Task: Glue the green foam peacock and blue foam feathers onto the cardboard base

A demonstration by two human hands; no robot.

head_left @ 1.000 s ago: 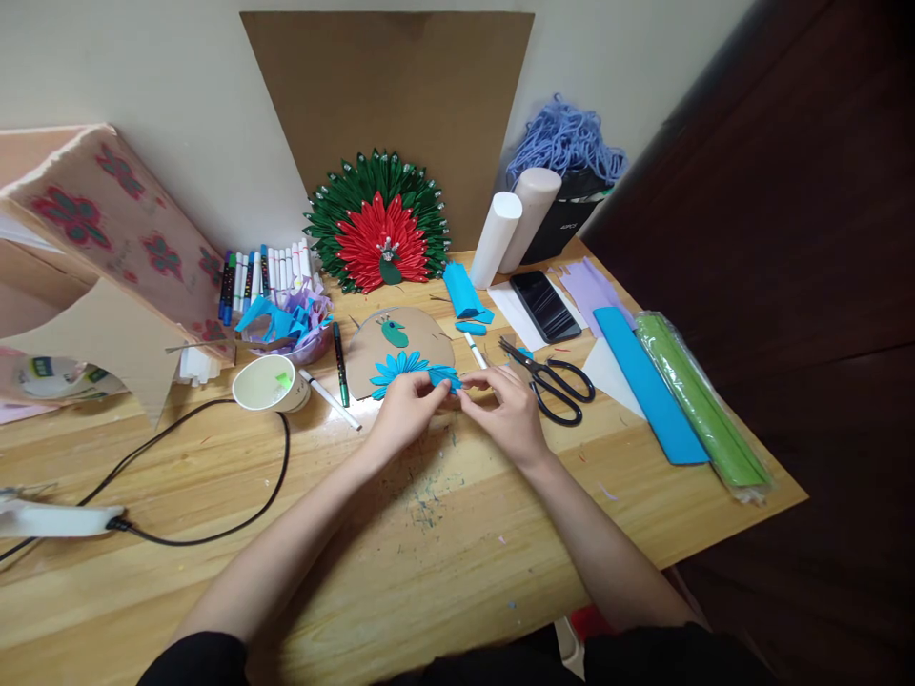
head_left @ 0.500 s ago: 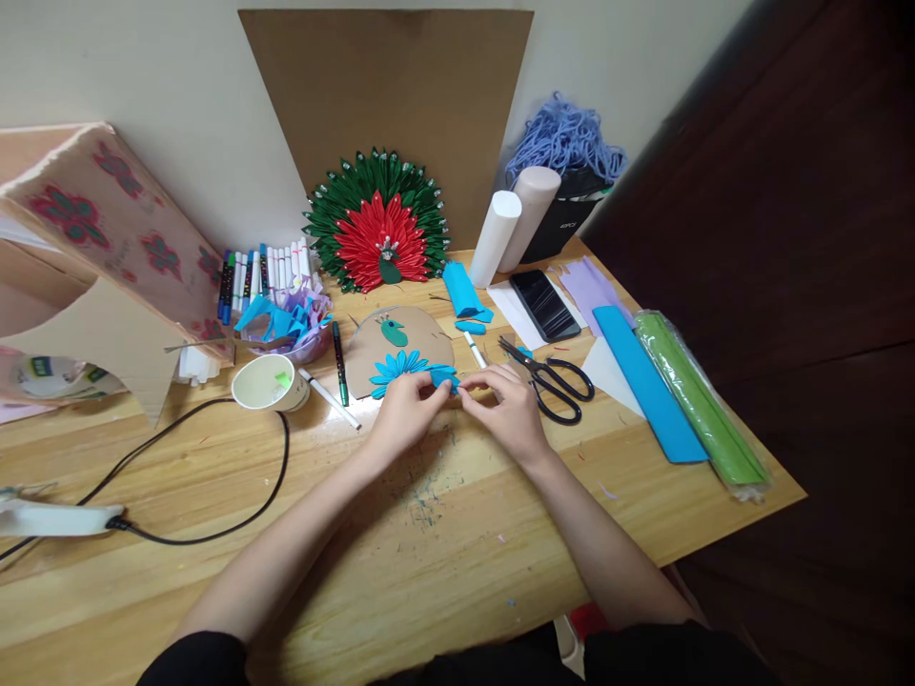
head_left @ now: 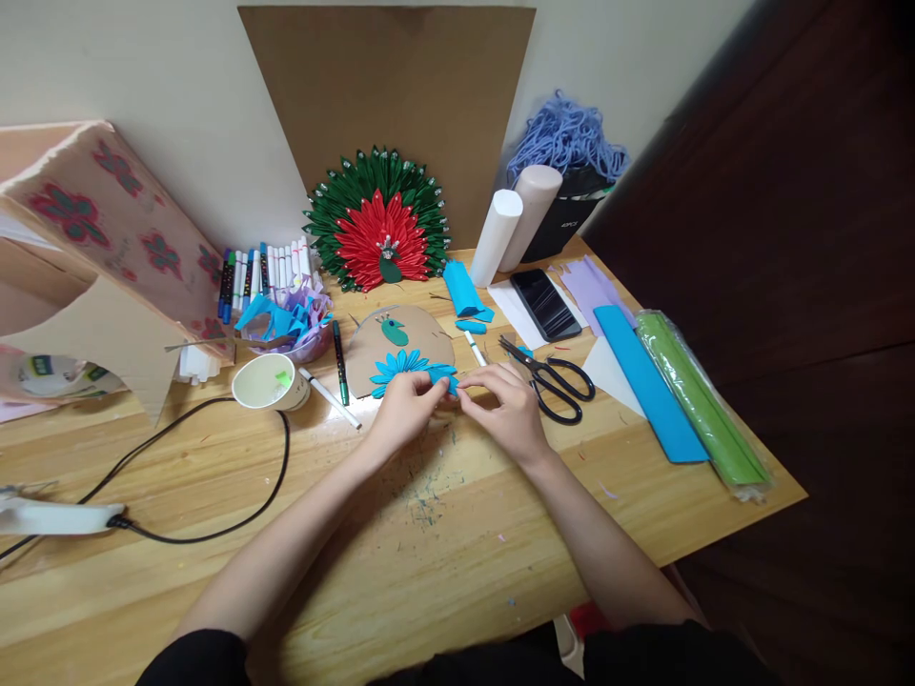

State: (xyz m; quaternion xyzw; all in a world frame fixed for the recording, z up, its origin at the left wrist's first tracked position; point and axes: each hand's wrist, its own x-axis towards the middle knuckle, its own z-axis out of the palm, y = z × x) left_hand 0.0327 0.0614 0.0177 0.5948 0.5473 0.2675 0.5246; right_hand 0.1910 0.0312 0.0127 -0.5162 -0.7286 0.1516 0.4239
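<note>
Both my hands meet at the near edge of a cut cardboard piece (head_left: 421,333) lying on the table. Pinched between thumb and finger of my left hand (head_left: 406,410) is a folded blue paper petal (head_left: 444,374). My right hand (head_left: 504,405) has its fingertips closed at the right end of the same petal. Beside my left fingers, a fan of blue paper petals (head_left: 398,366) spreads over the cardboard. Above it lies a small green paper bird (head_left: 393,332) with a crest. Black-handled scissors (head_left: 550,386) rest to the right of my right hand.
A green and red paper peacock (head_left: 378,224) leans against a brown board (head_left: 400,86). Left are a paper cup (head_left: 264,383), a bowl of paper scraps (head_left: 307,333) and a black cable (head_left: 286,457). Right are a phone (head_left: 545,305), blue crepe paper (head_left: 650,386) and a green packet (head_left: 701,405).
My hands stay nearly in place at the petal, with only slight finger movement. The things on the table have not moved.
</note>
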